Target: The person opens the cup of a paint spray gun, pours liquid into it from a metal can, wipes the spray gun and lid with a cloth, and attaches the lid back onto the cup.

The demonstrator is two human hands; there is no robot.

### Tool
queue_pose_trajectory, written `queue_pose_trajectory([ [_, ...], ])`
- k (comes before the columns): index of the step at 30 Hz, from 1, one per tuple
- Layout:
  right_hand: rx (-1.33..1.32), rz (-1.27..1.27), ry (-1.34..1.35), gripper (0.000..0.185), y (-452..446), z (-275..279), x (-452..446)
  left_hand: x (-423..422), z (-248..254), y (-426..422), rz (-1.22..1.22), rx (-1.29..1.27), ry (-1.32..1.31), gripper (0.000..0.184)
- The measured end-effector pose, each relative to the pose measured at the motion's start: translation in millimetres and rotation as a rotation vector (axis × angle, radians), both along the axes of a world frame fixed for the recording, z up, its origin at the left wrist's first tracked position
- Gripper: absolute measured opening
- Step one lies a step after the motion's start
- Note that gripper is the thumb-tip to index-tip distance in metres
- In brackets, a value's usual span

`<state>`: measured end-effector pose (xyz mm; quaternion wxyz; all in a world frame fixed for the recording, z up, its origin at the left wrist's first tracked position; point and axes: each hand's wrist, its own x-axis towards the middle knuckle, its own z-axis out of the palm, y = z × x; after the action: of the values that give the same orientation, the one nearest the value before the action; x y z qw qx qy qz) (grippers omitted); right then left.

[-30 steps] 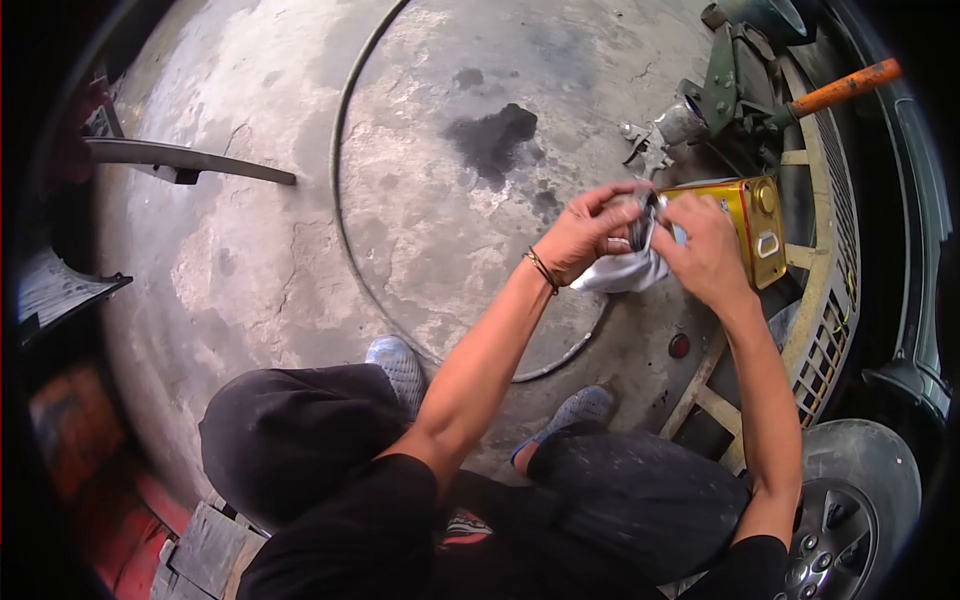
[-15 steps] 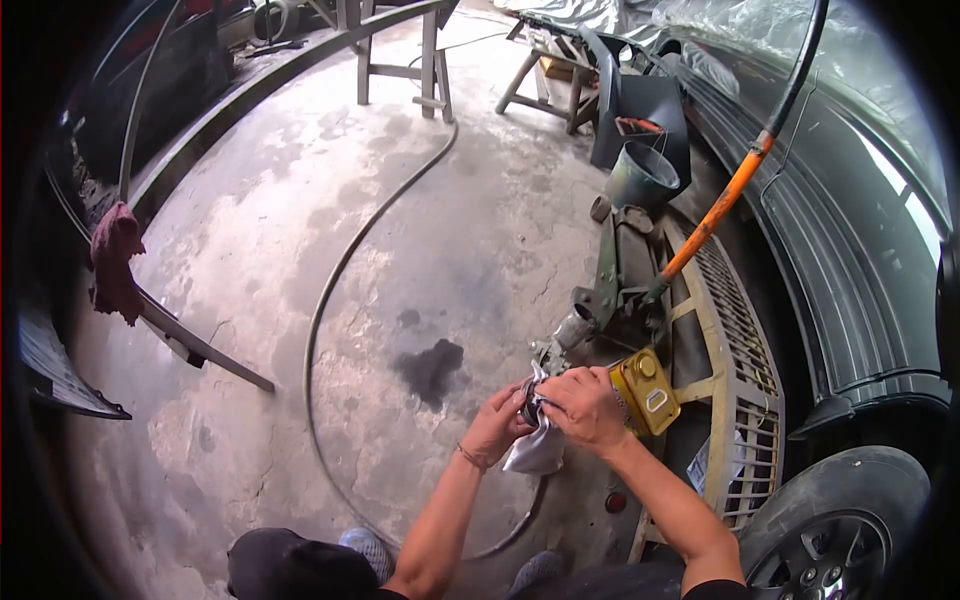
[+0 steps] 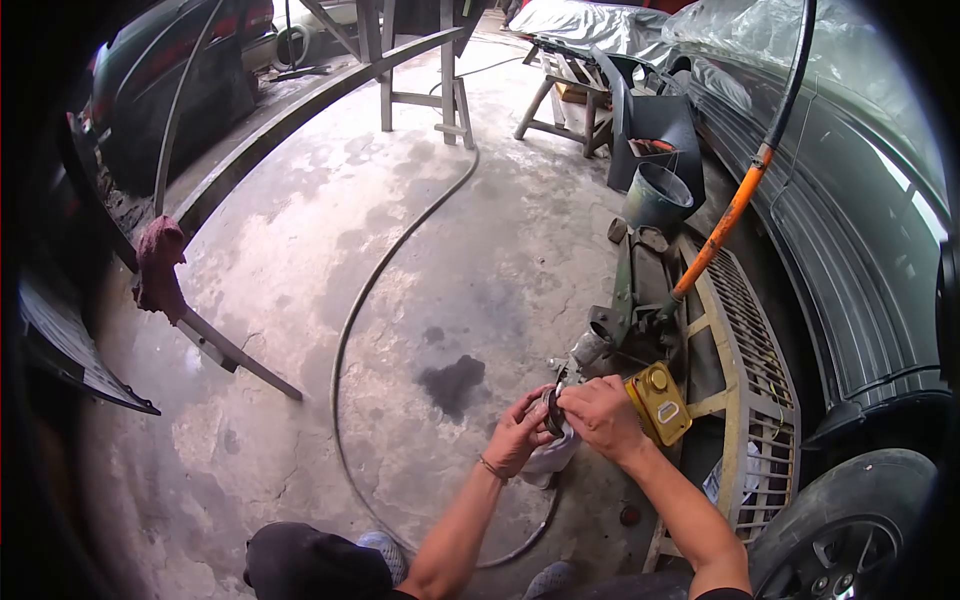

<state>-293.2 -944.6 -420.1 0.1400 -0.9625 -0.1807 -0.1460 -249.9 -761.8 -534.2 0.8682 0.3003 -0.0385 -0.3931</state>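
My left hand (image 3: 520, 436) has its fingers wrapped round a small dark round part (image 3: 551, 412). Against the other side of that part, my right hand (image 3: 598, 412) is closed with its fingertips pinched. A white cloth (image 3: 548, 458) hangs below and between both hands; which hand grips it is partly hidden. Just beyond the hands lies a metal spray gun with a grey cup (image 3: 591, 345). To the right of my right hand stands a yellow metal can (image 3: 658, 402).
A hose (image 3: 345, 345) curves over the concrete floor. Right are a jack with an orange handle (image 3: 724, 222), a slatted frame (image 3: 745, 345), a bucket (image 3: 657, 195) and a wheel (image 3: 845, 525). A red rag (image 3: 160, 265) hangs on a strip at left.
The view has tilted up, showing stands, a bucket and covered cars farther off. Both hands stay together at the dark part and cloth, with small finger shifts.
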Motion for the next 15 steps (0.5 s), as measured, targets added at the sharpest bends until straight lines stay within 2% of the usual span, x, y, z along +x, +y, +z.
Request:
queue_pose_trajectory([
  [2, -0.024, -0.015, 0.147, 0.026, -4.7, -7.4, -5.0, -1.3, 9.9, 1.9, 0.040, 0.038, -0.017, 0.051],
  [5, 0.659, -0.162, 0.644, 0.031, -11.9, -22.2, -10.8, 1.2, 11.7, 5.5, 0.049, 0.038, -0.036, 0.052],
  [6, 0.755, -0.187, 0.710, 0.037, -10.5, -19.8, -12.0, 3.3, 7.9, 6.1, 0.030, -0.005, -0.023, 0.050],
  [8, 0.708, -0.111, 0.563, 0.036, -3.6, -15.3, -14.9, 8.8, -1.4, 6.1, 0.017, -0.106, 0.036, 0.047],
  [9, 0.681, -0.077, 0.492, 0.035, 0.3, -13.7, -16.2, 10.4, 3.7, 4.6, 0.055, -0.067, 0.035, 0.046],
  [10, 0.526, -0.024, 0.283, 0.042, 1.2, -21.8, -12.4, 9.9, 14.5, 1.3, 0.092, -0.034, 0.036, 0.046],
  [13, 0.656, -0.083, 0.440, 0.038, -5.5, -15.7, -7.6, 10.8, 38.2, -6.6, 0.120, 0.040, 0.111, 0.039],
  [15, 0.916, -0.099, 0.581, 0.035, -10.0, -3.3, -8.1, 15.0, 41.2, -7.4, 0.096, 0.061, 0.144, 0.036],
])
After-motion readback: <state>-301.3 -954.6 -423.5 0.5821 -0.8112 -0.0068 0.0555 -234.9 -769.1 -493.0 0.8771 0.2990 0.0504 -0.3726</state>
